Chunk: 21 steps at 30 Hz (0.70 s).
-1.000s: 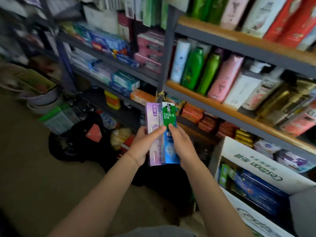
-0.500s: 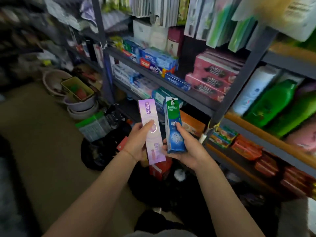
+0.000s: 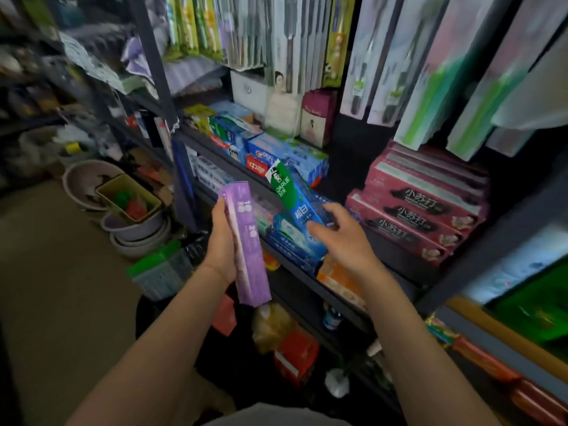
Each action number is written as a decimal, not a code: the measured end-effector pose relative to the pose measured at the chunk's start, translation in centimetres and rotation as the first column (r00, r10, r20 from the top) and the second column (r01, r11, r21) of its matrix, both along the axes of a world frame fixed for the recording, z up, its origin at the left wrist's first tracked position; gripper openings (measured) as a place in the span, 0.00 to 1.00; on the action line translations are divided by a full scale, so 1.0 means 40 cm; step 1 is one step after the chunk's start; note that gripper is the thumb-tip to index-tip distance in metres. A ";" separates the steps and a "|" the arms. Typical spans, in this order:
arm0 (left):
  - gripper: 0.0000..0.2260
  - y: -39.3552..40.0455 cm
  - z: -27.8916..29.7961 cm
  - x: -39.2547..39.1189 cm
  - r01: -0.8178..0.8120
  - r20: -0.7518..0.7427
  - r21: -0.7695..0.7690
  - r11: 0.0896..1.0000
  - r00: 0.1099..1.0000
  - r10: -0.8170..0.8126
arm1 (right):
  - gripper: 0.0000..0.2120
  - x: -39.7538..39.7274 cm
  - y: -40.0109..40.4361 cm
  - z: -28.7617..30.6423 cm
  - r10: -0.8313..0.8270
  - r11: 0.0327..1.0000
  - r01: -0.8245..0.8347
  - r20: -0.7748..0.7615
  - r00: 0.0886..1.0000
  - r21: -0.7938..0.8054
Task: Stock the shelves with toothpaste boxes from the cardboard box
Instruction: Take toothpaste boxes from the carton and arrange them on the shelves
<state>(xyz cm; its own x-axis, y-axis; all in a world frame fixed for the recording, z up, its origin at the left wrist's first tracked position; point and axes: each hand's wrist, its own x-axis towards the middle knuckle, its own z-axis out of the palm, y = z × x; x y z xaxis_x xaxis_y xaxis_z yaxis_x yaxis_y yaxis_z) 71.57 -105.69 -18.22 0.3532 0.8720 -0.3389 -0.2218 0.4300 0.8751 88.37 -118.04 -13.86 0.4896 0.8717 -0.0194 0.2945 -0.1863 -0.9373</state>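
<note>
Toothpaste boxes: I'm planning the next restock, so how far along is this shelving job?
Done: the shelf already carries blue toothpaste boxes; who put them there cannot be told. In hand: the right hand holds a green-and-blue Darlie box tilted over that stack, and the left hand grips a purple box upright. Left: shelving both. The cardboard box is out of view, so its remainder is unknown.
</note>
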 end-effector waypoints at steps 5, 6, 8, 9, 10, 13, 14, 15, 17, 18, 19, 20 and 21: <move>0.26 0.109 0.009 0.070 0.097 0.127 -0.027 0.995 0.988 -0.093 | 0.16 0.086 0.115 0.020 -0.112 0.993 0.094 0.338 0.935 0.068; 0.26 0.137 0.006 0.084 0.123 0.142 -0.028 0.992 0.983 -0.118 | 0.17 0.104 0.140 0.021 -0.138 0.990 0.121 0.412 0.900 0.068; 0.25 0.181 0.013 0.106 0.190 0.187 -0.047 0.981 0.966 -0.178 | 0.18 0.132 0.194 0.030 -0.185 0.982 0.176 0.522 0.833 0.066; 0.25 0.206 0.013 0.117 0.228 0.220 -0.059 0.972 0.953 -0.210 | 0.18 0.141 0.223 0.041 -0.202 0.978 0.201 0.557 0.806 0.064; 0.25 0.234 0.011 0.126 0.263 0.257 -0.083 0.961 0.938 -0.234 | 0.19 0.147 0.257 0.053 -0.215 0.973 0.226 0.588 0.780 0.056; 0.33 0.308 0.005 0.149 0.326 0.340 -0.138 0.935 0.903 -0.264 | 0.21 0.161 0.374 0.087 -0.178 0.953 0.300 0.704 0.688 -0.052; 0.36 0.329 0.008 0.154 0.350 0.345 -0.150 0.925 0.895 -0.283 | 0.21 0.168 0.417 0.096 -0.164 0.941 0.327 0.731 0.663 -0.085; 0.37 0.349 0.007 0.160 0.367 0.350 -0.167 0.915 0.890 -0.292 | 0.22 0.176 0.458 0.103 -0.165 0.930 0.354 0.742 0.650 -0.103; 0.37 0.390 0.000 0.172 0.370 0.363 -0.219 0.903 0.890 -0.276 | 0.22 0.198 0.533 0.113 -0.188 0.907 0.402 0.737 0.649 -0.123; 0.35 0.409 -0.001 0.174 0.360 0.370 -0.249 0.899 0.893 -0.255 | 0.23 0.208 0.566 0.116 -0.193 0.897 0.420 0.733 0.652 -0.137; 0.33 0.427 -0.004 0.173 0.346 0.376 -0.271 0.898 0.897 -0.233 | 0.23 0.215 0.596 0.117 -0.188 0.890 0.428 0.731 0.656 -0.155; 0.31 0.443 -0.006 0.170 0.332 0.378 -0.284 0.899 0.901 -0.213 | 0.24 0.217 0.622 0.118 -0.175 0.889 0.425 0.732 0.659 -0.171; 0.28 0.460 -0.005 0.163 0.321 0.381 -0.291 0.901 0.903 -0.199 | 0.24 0.215 0.647 0.118 -0.159 0.892 0.415 0.736 0.658 -0.179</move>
<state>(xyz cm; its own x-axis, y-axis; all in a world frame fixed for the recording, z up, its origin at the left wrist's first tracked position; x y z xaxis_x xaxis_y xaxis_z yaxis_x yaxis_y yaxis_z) 78.09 -87.27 -18.42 0.6959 0.5851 -0.4163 -0.3119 0.7685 0.5587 96.96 -92.16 -9.13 0.6964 0.6916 0.1915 0.7051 -0.6096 -0.3623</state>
